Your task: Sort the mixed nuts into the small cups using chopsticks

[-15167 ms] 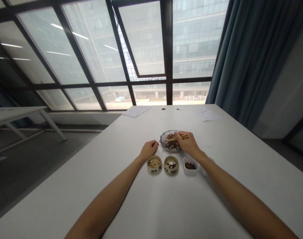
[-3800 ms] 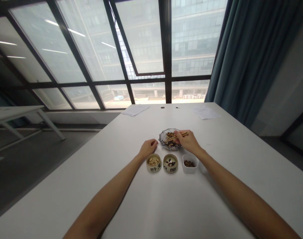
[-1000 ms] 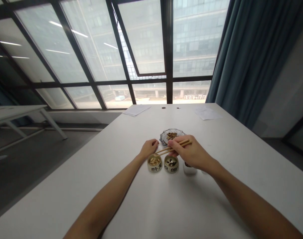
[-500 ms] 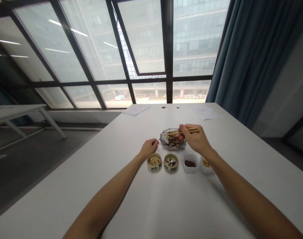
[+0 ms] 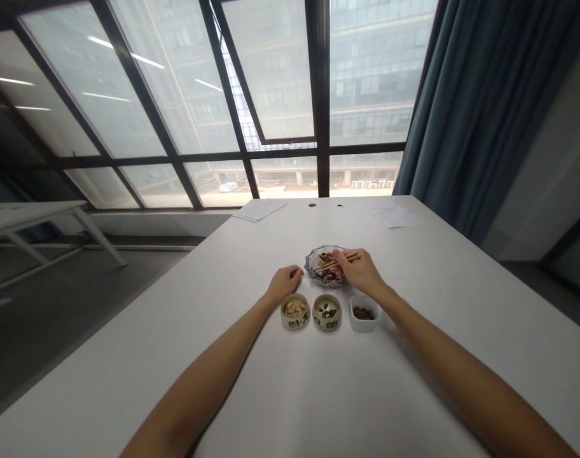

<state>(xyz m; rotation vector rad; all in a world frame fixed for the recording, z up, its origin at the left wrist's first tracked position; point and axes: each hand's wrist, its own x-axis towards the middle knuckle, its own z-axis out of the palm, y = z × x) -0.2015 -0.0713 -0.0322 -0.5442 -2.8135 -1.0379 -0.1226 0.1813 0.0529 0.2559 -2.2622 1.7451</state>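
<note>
My right hand (image 5: pixel 360 272) grips a pair of wooden chopsticks (image 5: pixel 338 261), their tips down in a glass dish (image 5: pixel 311 261) of mixed nuts and seeds. My left hand (image 5: pixel 284 282) rests curled on the white table (image 5: pixel 318 394), just left of the dish and behind a tan bowl of peanuts (image 5: pixel 295 312). Beside that bowl stand a second tan bowl with dark seeds (image 5: pixel 327 312) and a white square cup of dark pieces (image 5: pixel 364 313). My right forearm hides whatever lies right of the white cup.
Sheets of paper lie at the far left (image 5: pixel 259 210) and far right (image 5: pixel 395 217) of the table. Behind them is a large window. A teal curtain (image 5: pixel 462 114) hangs at the right. Another white table (image 5: pixel 27 216) stands at the left.
A second ago the chopsticks were over the small bowls. They went back up above the dish, and now their tips have dropped into it. My left hand has stayed put.
</note>
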